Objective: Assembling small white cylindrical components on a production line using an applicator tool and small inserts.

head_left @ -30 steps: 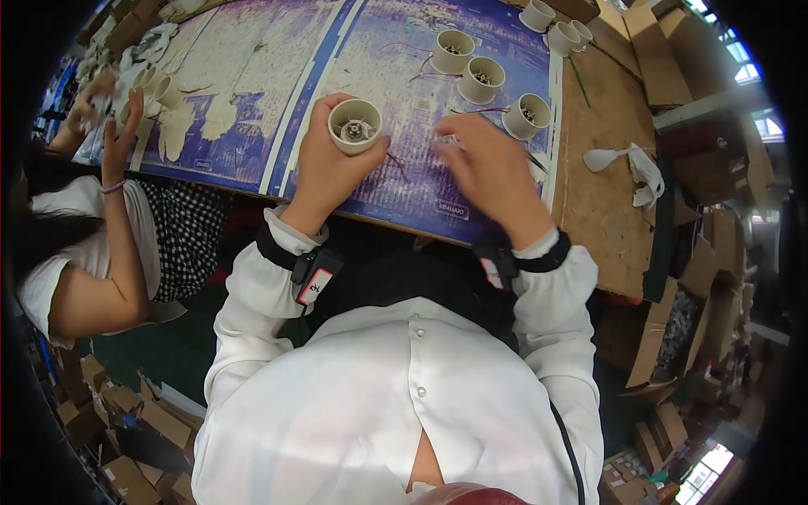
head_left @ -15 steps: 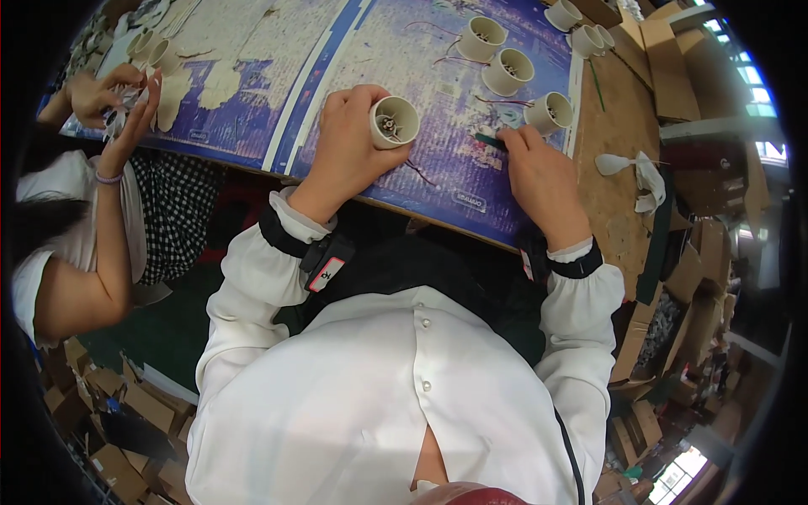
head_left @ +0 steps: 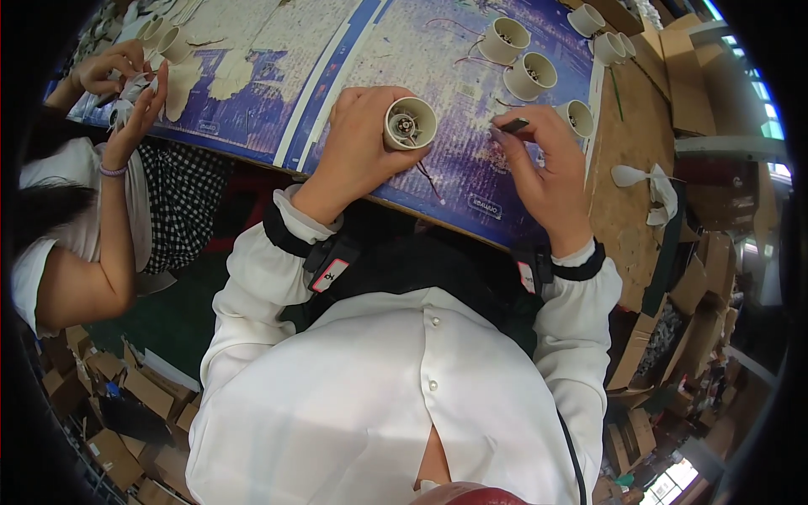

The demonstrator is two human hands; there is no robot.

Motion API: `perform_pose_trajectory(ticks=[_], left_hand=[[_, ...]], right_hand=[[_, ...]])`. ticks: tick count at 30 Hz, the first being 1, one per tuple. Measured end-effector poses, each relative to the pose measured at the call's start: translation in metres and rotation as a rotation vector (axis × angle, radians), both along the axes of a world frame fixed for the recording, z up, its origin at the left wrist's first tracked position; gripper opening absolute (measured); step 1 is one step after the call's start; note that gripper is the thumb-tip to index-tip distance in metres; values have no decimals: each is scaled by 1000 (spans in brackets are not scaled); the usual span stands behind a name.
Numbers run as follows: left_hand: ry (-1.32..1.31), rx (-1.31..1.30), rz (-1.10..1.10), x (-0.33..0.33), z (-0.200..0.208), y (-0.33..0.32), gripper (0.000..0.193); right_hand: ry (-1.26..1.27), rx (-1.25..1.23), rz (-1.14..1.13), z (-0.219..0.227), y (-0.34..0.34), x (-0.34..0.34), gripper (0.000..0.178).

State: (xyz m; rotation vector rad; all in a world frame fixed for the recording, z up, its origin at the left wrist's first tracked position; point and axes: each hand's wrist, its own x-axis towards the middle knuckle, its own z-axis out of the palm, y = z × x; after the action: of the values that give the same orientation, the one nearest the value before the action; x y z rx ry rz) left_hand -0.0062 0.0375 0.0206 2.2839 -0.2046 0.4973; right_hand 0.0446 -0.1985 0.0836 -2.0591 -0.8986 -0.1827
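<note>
My left hand (head_left: 358,139) is wrapped round a cream, cup-shaped plastic housing (head_left: 410,124), its open top facing up. Inside the housing is a metal part with a round centre, and dark red wires (head_left: 429,181) trail from its base onto the table. To the right, the thumb and fingers of my right hand (head_left: 547,164) pinch a small dark green, stick-like tool (head_left: 514,125), apart from the housing. Its exact kind is hard to make out. Beyond my right hand stands a similar cup (head_left: 576,118), partly covered by the fingers.
More cups (head_left: 531,77) with wires stand at the far right of the blue-printed table cover (head_left: 404,71). A white spoon-like piece (head_left: 624,175) lies on the wooden right edge. At left, a co-worker's hands (head_left: 126,93) handle white pieces. Cardboard boxes (head_left: 139,396) surround the table.
My right hand has lifted the green tool off the table, and its fingers have turned. The housing in my left hand sits slightly further right in the picture, as the whole view has shifted.
</note>
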Motion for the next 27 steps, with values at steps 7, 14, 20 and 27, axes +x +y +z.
perform_pose_trajectory(ticks=[7,14,20,27], left_hand=[[26,-46,-66,3,-1,4,56],[48,-71,-56,4,-1,4,56],[51,-82,-42,4,-1,4,56],[46,-70,-28,3,0,4,54]], right_hand=[[216,105,21,-9,15,6,14],[313,334,203,-14,45,11,14],[269,163,162,-28,52,11,15],[275,132,152,-30,55,12,15]])
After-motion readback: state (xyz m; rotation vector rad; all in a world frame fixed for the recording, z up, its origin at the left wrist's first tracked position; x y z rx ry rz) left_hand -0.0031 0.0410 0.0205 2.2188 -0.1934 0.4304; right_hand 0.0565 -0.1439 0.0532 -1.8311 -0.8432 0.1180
